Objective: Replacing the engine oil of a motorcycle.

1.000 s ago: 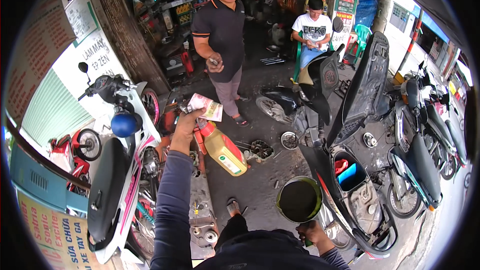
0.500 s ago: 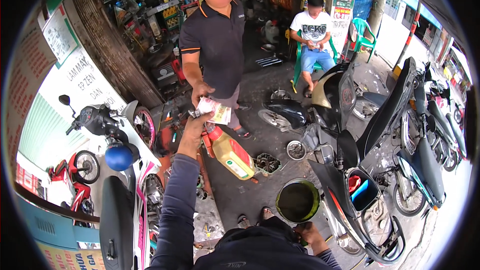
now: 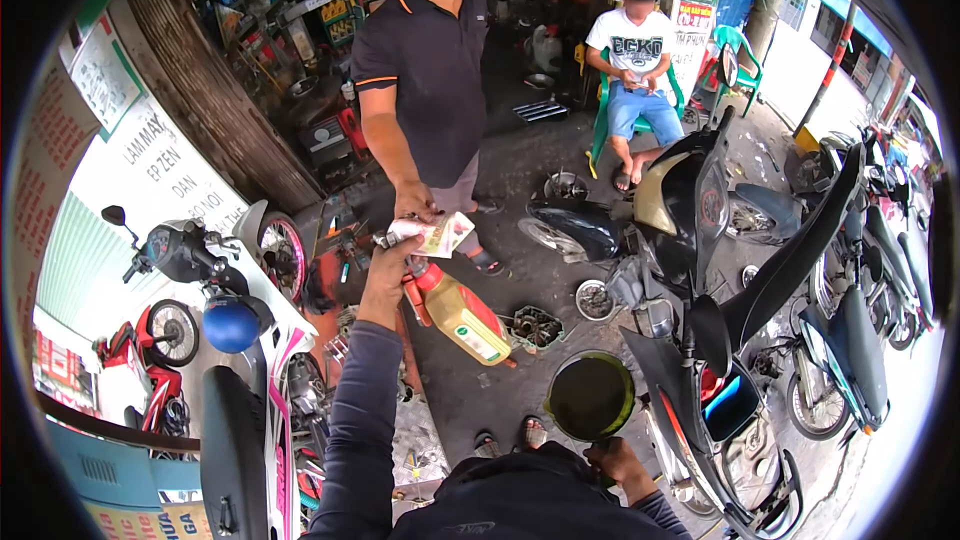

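My left hand (image 3: 388, 275), its arm stretched forward, is closed on some folded banknotes (image 3: 447, 235). A standing person's hand (image 3: 412, 202) touches the same notes from the far side. Directly below the notes, a yellow jug with a red top (image 3: 468, 318) is tilted; I cannot tell whether my left hand touches it. My right hand (image 3: 622, 467) is low at the right, fingers curled, close to the near rim of a round basin (image 3: 632, 402) of dark liquid. What sits in those fingers is mostly hidden.
A scooter with a blue helmet (image 3: 232, 323) stands at left. At right is a partly stripped motorbike (image 3: 700, 410) with its storage box exposed. Metal parts lie in a tray (image 3: 538, 328) and a small bowl (image 3: 594, 300). Another person (image 3: 632, 65) sits on a green chair.
The standing person's hand has shifted slightly on the banknotes, which have tilted a little. My right hand has moved slightly up toward the basin's rim. The view has shifted a little.
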Action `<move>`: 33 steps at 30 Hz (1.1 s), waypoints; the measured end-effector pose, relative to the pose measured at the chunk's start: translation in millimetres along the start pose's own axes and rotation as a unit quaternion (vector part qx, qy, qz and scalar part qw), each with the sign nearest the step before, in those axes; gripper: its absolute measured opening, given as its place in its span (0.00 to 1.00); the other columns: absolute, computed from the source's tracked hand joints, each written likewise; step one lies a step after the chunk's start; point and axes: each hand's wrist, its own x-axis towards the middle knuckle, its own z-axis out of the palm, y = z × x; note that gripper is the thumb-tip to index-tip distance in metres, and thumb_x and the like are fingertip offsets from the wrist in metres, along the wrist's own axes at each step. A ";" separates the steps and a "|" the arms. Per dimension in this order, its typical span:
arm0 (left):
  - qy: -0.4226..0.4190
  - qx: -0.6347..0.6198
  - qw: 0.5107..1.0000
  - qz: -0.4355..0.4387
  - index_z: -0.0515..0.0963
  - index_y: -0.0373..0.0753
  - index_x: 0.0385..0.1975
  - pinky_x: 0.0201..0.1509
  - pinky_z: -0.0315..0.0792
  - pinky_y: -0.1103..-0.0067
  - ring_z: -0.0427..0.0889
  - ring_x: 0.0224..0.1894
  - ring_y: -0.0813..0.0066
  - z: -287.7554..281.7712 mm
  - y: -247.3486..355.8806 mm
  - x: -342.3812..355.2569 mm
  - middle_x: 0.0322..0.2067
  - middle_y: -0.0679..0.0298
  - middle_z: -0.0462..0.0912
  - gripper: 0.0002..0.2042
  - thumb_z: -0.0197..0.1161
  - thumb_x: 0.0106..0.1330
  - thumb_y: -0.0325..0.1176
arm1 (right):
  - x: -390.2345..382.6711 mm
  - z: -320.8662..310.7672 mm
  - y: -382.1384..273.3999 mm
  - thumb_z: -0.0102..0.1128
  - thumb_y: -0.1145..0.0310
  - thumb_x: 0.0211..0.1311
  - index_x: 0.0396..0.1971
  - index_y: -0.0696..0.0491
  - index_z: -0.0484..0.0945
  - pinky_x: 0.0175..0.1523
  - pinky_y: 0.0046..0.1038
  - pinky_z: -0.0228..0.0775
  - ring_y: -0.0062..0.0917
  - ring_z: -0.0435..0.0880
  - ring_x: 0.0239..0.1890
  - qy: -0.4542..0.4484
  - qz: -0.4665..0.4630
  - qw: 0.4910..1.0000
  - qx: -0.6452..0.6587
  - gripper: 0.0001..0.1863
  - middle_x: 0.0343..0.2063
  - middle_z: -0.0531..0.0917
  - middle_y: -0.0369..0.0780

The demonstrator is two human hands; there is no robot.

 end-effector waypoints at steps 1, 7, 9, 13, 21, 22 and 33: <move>0.003 -0.002 1.000 0.003 0.80 0.34 0.36 0.29 0.70 0.80 0.78 0.25 0.78 -0.9 -2.3 1.7 0.28 0.66 0.82 0.09 0.68 0.56 0.25 | 1.1 -0.8 -6.9 0.65 0.69 0.55 0.22 0.60 0.78 0.27 0.29 0.67 0.24 0.77 0.19 -0.001 0.003 1.000 -0.002 0.11 0.18 0.80 0.40; 0.012 -0.007 1.000 -0.008 0.79 0.34 0.31 0.28 0.70 0.80 0.77 0.22 0.77 12.2 -8.4 14.3 0.22 0.66 0.80 0.04 0.67 0.57 0.24 | 9.6 -5.4 -45.3 0.66 0.66 0.54 0.23 0.61 0.78 0.29 0.30 0.69 0.25 0.79 0.21 0.003 0.021 0.999 -0.041 0.12 0.19 0.81 0.40; 0.002 0.008 1.000 -0.005 0.80 0.33 0.30 0.28 0.71 0.79 0.75 0.21 0.77 12.9 -10.2 21.7 0.19 0.66 0.78 0.04 0.67 0.59 0.26 | 15.7 -6.9 -53.7 0.66 0.64 0.54 0.24 0.61 0.79 0.31 0.30 0.70 0.25 0.80 0.23 -0.005 0.029 0.996 -0.080 0.13 0.20 0.82 0.41; 0.024 0.023 0.999 -0.044 0.82 0.30 0.33 0.29 0.70 0.79 0.74 0.21 0.80 -0.8 -23.4 28.6 0.19 0.68 0.77 0.09 0.69 0.59 0.29 | 35.5 -4.1 -60.2 0.65 0.63 0.54 0.26 0.60 0.80 0.32 0.30 0.71 0.25 0.80 0.24 -0.026 0.018 0.994 -0.105 0.14 0.20 0.82 0.42; 0.151 0.072 0.983 0.070 0.78 0.36 0.25 0.23 0.60 0.83 0.70 0.20 0.86 -85.2 -11.0 8.7 0.20 0.72 0.76 0.04 0.66 0.61 0.27 | 93.3 21.0 -108.3 0.66 0.64 0.53 0.29 0.62 0.80 0.32 0.32 0.71 0.26 0.82 0.25 -0.066 0.043 0.984 -0.159 0.14 0.21 0.83 0.43; 0.170 0.094 0.978 0.074 0.78 0.37 0.25 0.23 0.60 0.83 0.70 0.20 0.86 -108.8 -11.0 8.6 0.19 0.72 0.75 0.05 0.65 0.62 0.27 | 104.9 26.9 -113.8 0.66 0.64 0.53 0.29 0.62 0.80 0.32 0.32 0.71 0.26 0.82 0.25 -0.073 0.043 0.982 -0.168 0.14 0.21 0.83 0.43; 0.346 0.201 0.916 0.037 0.78 0.34 0.22 0.22 0.62 0.81 0.68 0.19 0.86 -304.4 -2.9 41.8 0.17 0.72 0.75 0.15 0.65 0.66 0.39 | 255.3 161.5 -235.8 0.65 0.69 0.56 0.21 0.58 0.77 0.26 0.28 0.68 0.21 0.76 0.17 -0.141 0.050 0.982 -0.114 0.10 0.15 0.78 0.36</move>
